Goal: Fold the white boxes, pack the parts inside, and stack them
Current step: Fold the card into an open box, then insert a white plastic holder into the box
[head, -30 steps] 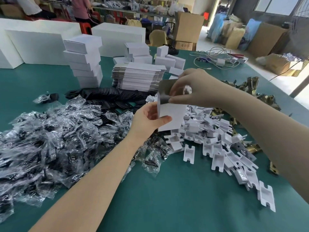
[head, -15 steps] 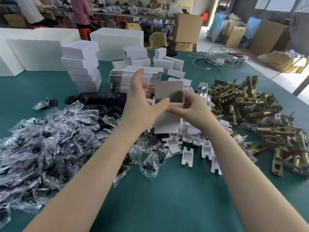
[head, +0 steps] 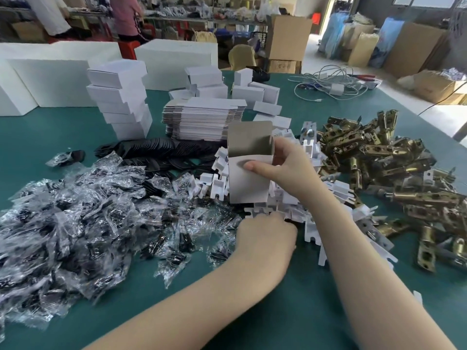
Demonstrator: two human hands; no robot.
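While your right hand (head: pixel 285 170) pinches upright open white box (head: pixel 249 170), left hand (head: pixel 265 238), fingers curled, reaches into white inserts (head: pixel 267 212) at 6 o'clock; grasp unclear.

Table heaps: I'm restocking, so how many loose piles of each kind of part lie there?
Clear bagged parts: 1
Brass latches: 1
White plastic inserts: 1
Black flat pieces: 1
Total: 4
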